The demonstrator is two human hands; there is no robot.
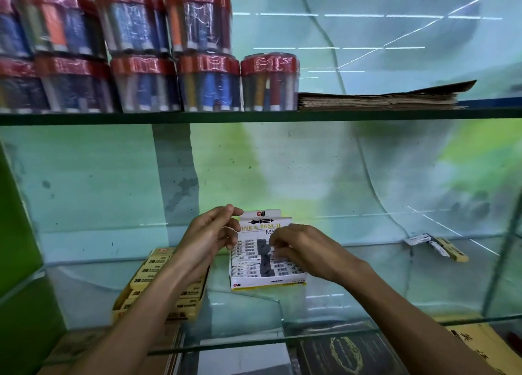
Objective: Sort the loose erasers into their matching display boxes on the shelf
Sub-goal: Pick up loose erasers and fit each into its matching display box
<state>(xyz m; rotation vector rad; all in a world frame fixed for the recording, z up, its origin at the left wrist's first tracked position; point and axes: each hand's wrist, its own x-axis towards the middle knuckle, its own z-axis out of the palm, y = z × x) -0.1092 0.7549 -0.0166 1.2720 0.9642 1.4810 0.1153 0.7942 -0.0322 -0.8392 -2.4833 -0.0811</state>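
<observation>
Hands (210, 234) at white box (268, 280).

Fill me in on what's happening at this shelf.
A person is sorting erasers on a glass shelf. Both hands are at the white ink and pencil eraser box: the left hand holds its upright header card, and the right hand presses down among the packed erasers. A yellow eraser box sits beside it on the left. A few loose erasers lie far right, unsorted.

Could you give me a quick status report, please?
Both hands at white eraser box: left hand on its lid, right hand on erasers inside. Loose erasers still far right. Nothing blocking.
</observation>
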